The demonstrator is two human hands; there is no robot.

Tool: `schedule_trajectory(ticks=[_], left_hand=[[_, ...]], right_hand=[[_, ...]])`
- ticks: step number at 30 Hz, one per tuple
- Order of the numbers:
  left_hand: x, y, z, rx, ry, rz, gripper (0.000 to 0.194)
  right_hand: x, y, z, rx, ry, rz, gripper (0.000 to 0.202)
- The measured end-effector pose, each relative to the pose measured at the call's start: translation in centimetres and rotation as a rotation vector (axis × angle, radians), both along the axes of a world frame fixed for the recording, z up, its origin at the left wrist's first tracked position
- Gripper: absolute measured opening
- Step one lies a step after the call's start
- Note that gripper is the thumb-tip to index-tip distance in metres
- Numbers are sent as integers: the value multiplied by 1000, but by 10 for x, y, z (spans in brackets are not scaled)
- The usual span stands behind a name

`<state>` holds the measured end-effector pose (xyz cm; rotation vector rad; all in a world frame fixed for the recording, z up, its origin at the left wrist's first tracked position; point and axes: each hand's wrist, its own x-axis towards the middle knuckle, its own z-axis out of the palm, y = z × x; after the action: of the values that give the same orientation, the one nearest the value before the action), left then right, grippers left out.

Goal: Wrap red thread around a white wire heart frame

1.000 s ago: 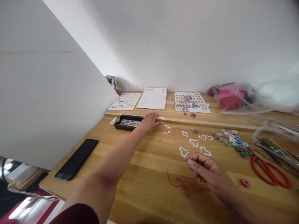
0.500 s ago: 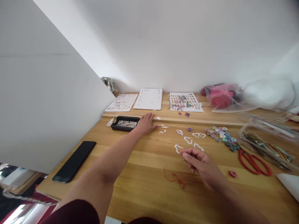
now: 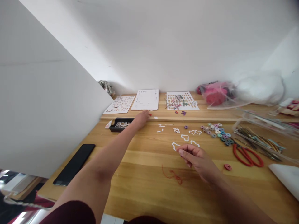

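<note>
My left hand (image 3: 141, 119) reaches over the raised back ledge, its fingertips by a small red piece (image 3: 149, 114); whether it grips the piece is hard to tell. My right hand (image 3: 192, 155) is closed in a pinch above the table, and what it holds is too small to make out. White cut-out shapes (image 3: 185, 137) lie just beyond it. A tangle of red thread (image 3: 176, 177) rests on the wood to its left, and a red bobbin (image 3: 227, 167) to its right. The black tray (image 3: 114, 128) of beads sits beside my left wrist.
A black phone (image 3: 74, 165) lies at the left. Coloured bobbins (image 3: 218, 132), red-handled scissors (image 3: 247, 155) and a clear box (image 3: 259, 140) of tools are at the right. Printed sheets (image 3: 146, 101) and a pink bundle (image 3: 215, 95) stand along the back.
My left hand has moved from the table's surface up to the back ledge, by the red piece. My right hand keeps its pinch. The view has shifted slightly.
</note>
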<state>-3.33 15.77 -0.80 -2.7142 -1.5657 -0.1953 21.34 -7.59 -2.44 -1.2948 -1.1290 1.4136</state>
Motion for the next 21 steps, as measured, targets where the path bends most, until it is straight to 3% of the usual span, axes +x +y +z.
schedule_trajectory(ticks=[3,7,21], left_hand=[[1,-5,-13,17,15,4,39],[-3,-4,-20,-12,60,-40,46],[-8,7,-7,-103,142,-88,60]], right_hand=[[-2,-1,3,4,-16,-16,38],[-5,-2,5,8,-24,-20,32],[-10,-2,4,-18,9,-42,22]])
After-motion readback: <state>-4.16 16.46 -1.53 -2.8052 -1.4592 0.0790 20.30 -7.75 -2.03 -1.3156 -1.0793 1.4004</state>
